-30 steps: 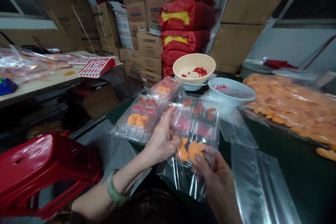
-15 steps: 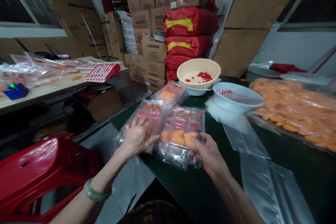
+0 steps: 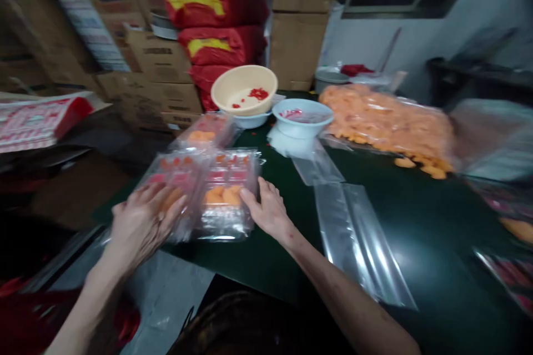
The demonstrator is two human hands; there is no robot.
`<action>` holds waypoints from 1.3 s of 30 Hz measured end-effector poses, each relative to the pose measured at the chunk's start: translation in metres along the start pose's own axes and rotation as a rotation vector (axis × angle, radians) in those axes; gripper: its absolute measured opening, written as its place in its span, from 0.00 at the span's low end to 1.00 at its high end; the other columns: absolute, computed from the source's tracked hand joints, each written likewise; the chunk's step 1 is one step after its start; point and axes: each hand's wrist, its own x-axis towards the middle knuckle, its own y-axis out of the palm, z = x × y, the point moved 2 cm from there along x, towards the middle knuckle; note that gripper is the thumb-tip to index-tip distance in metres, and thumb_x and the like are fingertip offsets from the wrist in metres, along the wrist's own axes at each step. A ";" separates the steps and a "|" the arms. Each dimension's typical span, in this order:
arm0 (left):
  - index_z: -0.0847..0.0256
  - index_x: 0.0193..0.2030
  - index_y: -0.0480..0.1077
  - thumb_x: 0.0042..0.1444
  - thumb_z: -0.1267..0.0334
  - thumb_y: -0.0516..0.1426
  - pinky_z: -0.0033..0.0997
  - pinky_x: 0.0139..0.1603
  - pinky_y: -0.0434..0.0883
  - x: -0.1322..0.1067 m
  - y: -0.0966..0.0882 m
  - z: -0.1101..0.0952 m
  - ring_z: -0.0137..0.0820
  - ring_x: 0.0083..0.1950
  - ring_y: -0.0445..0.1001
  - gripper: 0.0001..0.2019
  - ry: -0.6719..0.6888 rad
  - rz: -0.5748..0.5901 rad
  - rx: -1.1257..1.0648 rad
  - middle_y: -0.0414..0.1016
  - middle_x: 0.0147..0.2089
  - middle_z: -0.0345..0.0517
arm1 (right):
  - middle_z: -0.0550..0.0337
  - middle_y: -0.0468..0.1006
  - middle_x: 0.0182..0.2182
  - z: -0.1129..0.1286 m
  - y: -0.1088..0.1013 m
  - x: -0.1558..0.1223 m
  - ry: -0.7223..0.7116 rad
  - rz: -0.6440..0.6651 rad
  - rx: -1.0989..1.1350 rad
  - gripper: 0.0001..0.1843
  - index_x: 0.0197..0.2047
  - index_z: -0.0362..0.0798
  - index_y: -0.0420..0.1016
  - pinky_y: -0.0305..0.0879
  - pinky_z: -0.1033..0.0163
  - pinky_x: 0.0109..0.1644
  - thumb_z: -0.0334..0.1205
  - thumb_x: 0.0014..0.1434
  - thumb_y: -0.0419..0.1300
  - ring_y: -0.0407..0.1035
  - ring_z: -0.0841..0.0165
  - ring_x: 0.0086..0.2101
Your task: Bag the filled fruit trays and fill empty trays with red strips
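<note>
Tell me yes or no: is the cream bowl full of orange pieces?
No, the cream bowl holds a few red bits, while the orange pieces lie bagged on the right.

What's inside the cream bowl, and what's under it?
Red bits lie inside the cream bowl. Under it sits a pale blue bowl, showing only its outer side; the cream bowl covers that bowl's inside.
</note>
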 end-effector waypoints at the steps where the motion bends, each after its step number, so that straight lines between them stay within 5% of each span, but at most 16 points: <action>1: 0.64 0.48 0.68 0.59 0.54 0.49 0.45 0.49 0.65 0.001 -0.006 -0.014 0.45 0.54 0.67 0.18 0.020 -0.055 -0.038 0.70 0.52 0.58 | 0.35 0.66 0.51 -0.010 -0.011 -0.008 0.004 -0.065 0.005 0.32 0.57 0.36 0.60 0.59 0.45 0.50 0.53 0.59 0.47 0.62 0.48 0.51; 5: 0.59 0.52 0.63 0.56 0.59 0.54 0.36 0.50 0.68 -0.005 -0.010 -0.118 0.37 0.49 0.71 0.17 0.429 -0.074 -0.468 0.72 0.49 0.51 | 0.47 0.73 0.45 -0.070 -0.067 -0.058 0.123 -0.290 0.015 0.19 0.50 0.43 0.67 0.63 0.56 0.46 0.43 0.58 0.50 0.69 0.60 0.43; 9: 0.59 0.50 0.66 0.56 0.63 0.53 0.43 0.53 0.66 -0.023 0.013 -0.244 0.39 0.52 0.69 0.14 0.819 0.343 -0.775 0.71 0.51 0.52 | 0.53 0.77 0.35 -0.138 -0.139 -0.132 0.304 -0.514 -0.081 0.14 0.41 0.45 0.71 0.65 0.59 0.40 0.42 0.59 0.48 0.71 0.64 0.34; 12: 0.60 0.46 0.69 0.56 0.65 0.52 0.43 0.50 0.67 -0.027 0.026 -0.327 0.39 0.47 0.71 0.11 0.921 0.608 -0.995 0.73 0.48 0.52 | 0.48 0.76 0.39 -0.180 -0.202 -0.197 0.503 -0.755 -0.342 0.16 0.43 0.43 0.71 0.65 0.57 0.44 0.40 0.58 0.47 0.71 0.61 0.38; 14: 0.63 0.46 0.69 0.55 0.66 0.52 0.38 0.44 0.70 -0.028 0.034 -0.380 0.36 0.42 0.73 0.12 0.798 0.861 -1.163 0.74 0.44 0.52 | 0.45 0.75 0.43 -0.202 -0.239 -0.234 0.675 -0.794 -0.550 0.17 0.45 0.41 0.71 0.63 0.56 0.46 0.38 0.58 0.46 0.69 0.58 0.42; 17: 0.68 0.47 0.68 0.53 0.68 0.54 0.30 0.30 0.71 -0.037 0.052 -0.452 0.34 0.33 0.75 0.14 0.282 1.350 -1.258 0.75 0.36 0.52 | 0.43 0.71 0.49 -0.232 -0.271 -0.263 0.903 -0.548 -0.748 0.19 0.51 0.40 0.67 0.61 0.56 0.47 0.35 0.59 0.45 0.66 0.56 0.47; 21: 0.75 0.44 0.67 0.55 0.66 0.52 0.29 0.22 0.70 -0.053 0.073 -0.525 0.34 0.26 0.74 0.13 0.056 1.468 -1.199 0.72 0.26 0.52 | 0.39 0.73 0.44 -0.257 -0.275 -0.261 1.005 -0.305 -0.748 0.16 0.47 0.38 0.69 0.60 0.55 0.46 0.32 0.56 0.51 0.65 0.51 0.47; 27: 0.76 0.39 0.69 0.53 0.61 0.57 0.30 0.22 0.71 -0.054 0.087 -0.563 0.32 0.19 0.71 0.15 -0.058 1.467 -1.160 0.65 0.16 0.41 | 0.32 0.73 0.42 -0.277 -0.284 -0.257 1.139 -0.351 -0.603 0.17 0.42 0.36 0.70 0.59 0.48 0.45 0.41 0.55 0.56 0.64 0.45 0.48; 31: 0.74 0.33 0.70 0.51 0.63 0.58 0.30 0.21 0.70 -0.047 0.092 -0.565 0.31 0.17 0.69 0.11 -0.091 1.459 -1.147 0.64 0.14 0.41 | 0.44 0.75 0.31 -0.291 -0.298 -0.269 1.173 -0.398 -0.338 0.17 0.27 0.42 0.71 0.62 0.54 0.37 0.51 0.46 0.63 0.70 0.54 0.36; 35: 0.70 0.24 0.67 0.50 0.64 0.59 0.27 0.19 0.66 -0.039 0.094 -0.550 0.26 0.14 0.64 0.10 -0.096 1.494 -1.199 0.63 0.13 0.40 | 0.58 0.70 0.20 -0.284 -0.291 -0.280 1.092 -0.513 -0.010 0.19 0.22 0.46 0.66 0.61 0.62 0.26 0.54 0.47 0.61 0.65 0.68 0.22; 39: 0.64 0.21 0.62 0.52 0.64 0.57 0.23 0.16 0.59 -0.030 0.083 -0.509 0.23 0.14 0.62 0.12 -0.029 1.516 -1.336 0.60 0.14 0.36 | 0.62 0.70 0.21 -0.251 -0.270 -0.281 0.938 -0.606 0.379 0.14 0.27 0.48 0.65 0.64 0.63 0.27 0.51 0.52 0.57 0.65 0.70 0.21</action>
